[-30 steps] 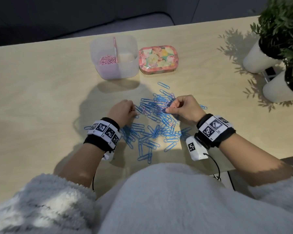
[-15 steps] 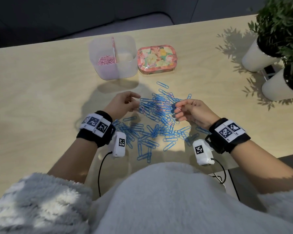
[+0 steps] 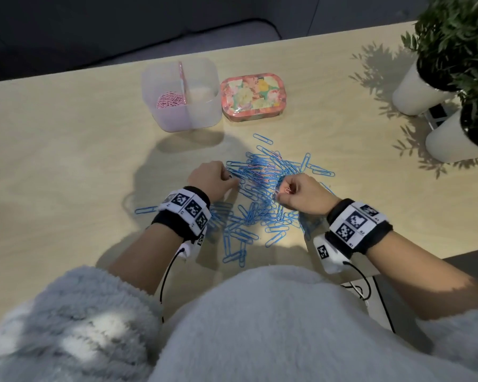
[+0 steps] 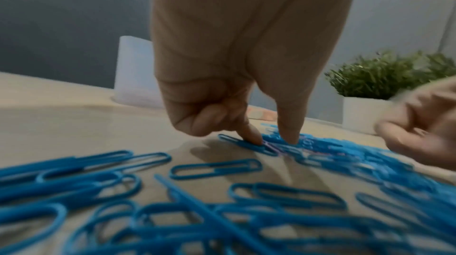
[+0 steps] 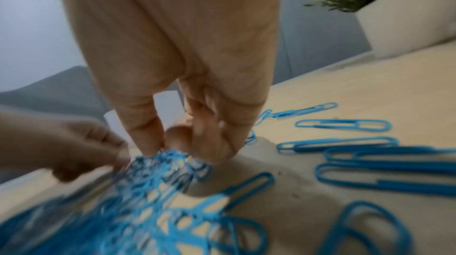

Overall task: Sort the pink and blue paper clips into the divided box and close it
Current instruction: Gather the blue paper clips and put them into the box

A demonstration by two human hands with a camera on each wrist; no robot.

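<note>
Dozens of blue clips (image 3: 260,205) cover the near desk (image 3: 66,161) as the right hand (image 3: 301,194) pinches a pink clip (image 3: 287,190); the left hand (image 3: 213,180) fingers the pile, its grip unclear. Picking pinks continues; next, carry it to the far divided box (image 3: 181,95), left compartment.

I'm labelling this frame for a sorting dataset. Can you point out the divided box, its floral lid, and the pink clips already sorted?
divided box (image 3: 202,111): head view, front wall of its right compartment.
floral lid (image 3: 253,96): head view, middle of its printed top.
pink clips (image 3: 170,100): head view, middle of the heap in the box's left compartment.
</note>
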